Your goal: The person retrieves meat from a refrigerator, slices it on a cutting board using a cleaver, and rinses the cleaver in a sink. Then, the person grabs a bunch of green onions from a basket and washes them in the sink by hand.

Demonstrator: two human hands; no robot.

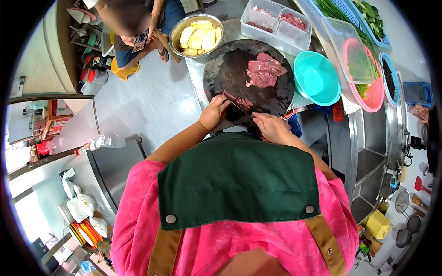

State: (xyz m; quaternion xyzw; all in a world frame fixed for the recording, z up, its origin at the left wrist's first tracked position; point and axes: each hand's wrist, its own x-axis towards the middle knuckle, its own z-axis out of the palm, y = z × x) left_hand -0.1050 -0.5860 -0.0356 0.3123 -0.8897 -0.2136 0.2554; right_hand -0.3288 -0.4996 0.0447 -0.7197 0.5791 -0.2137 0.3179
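While the right hand (273, 129), at the near side of the board, has its fingers closed around a knife (239, 107), the left hand (214, 113) is set at the near-left rim, its bent fingertips at the left end of the cut meat (244, 102). Whether the left fingers grip the meat or only press on it cannot be told. The knife handle is largely hidden by the right hand; the blade slants from it toward the left fingertips, along the near side of the cut meat.

The dark round board (224, 69) lies on a metal worktop (196, 83). A larger piece of raw meat (264, 71) rests on the board's far-right part, with a bare strip between it and the cut meat. The widest open surface is at the far left — bare board from the rim to the larger piece.

Room around the board is limited. A steel bowl (173, 37) of yellow pieces (199, 37) stands beyond it at the worktop's left edge; a divided clear container (276, 38) sits just past the far-right rim; a turquoise basin (316, 76) stands close beside the right rim. Left of the worktop, the grey floor (152, 99) is open — a seated person (133, 32) occupies its far end.
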